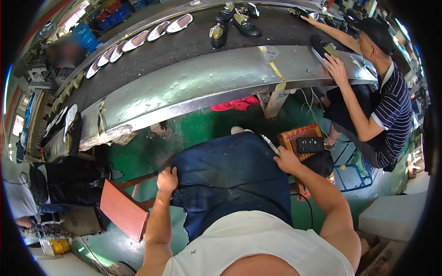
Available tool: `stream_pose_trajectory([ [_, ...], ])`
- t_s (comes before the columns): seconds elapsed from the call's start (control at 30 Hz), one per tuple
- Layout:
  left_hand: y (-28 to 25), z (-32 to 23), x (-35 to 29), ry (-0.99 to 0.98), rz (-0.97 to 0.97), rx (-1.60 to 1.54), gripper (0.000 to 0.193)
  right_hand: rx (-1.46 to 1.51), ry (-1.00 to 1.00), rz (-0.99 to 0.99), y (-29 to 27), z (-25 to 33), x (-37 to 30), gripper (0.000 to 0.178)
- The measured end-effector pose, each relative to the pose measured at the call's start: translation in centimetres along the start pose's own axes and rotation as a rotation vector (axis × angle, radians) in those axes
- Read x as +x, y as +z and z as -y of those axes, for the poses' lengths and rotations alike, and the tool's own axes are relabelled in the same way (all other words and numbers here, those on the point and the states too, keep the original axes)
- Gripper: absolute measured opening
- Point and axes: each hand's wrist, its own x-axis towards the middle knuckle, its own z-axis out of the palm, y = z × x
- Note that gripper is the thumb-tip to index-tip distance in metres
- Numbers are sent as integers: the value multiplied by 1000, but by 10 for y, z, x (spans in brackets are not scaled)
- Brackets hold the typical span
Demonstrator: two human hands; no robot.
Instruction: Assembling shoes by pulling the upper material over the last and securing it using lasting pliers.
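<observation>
A dark blue apron (230,165) is spread over my lap. At its left edge my left hand (167,179) is closed, its fingers curled on the cloth. My right hand (286,160) is closed around a slim, pale pen-like tool (270,144) that points up and away to the left, just past the apron's right edge. What its tip is made of is too small to tell. Beyond my lap runs a bench with a dented metal front (184,87) and a dark belt top (184,53); neither hand touches it.
White shoe uppers (136,41) line the belt, with black shoes (246,26) farther right. A clear cup (270,53) sits on the metal ledge. At right, a co-worker (389,101) handles shoes beside a phone (311,145) on an orange crate (290,136). Lower left stands a reddish board (123,209).
</observation>
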Motion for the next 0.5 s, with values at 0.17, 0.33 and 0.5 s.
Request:
stream_pose_trajectory([
  [0.17,-81,-9,-53,85,-212,74,37,-58,-212,88,-74,33,-51,33],
  [0.33,-54,19,-106,5,169,234,50,-239,-248,557,-78,19,-85,36],
  [0.5,-44,57,-118,-39,346,107,66,-457,-221,884,-77,40,-89,43],
])
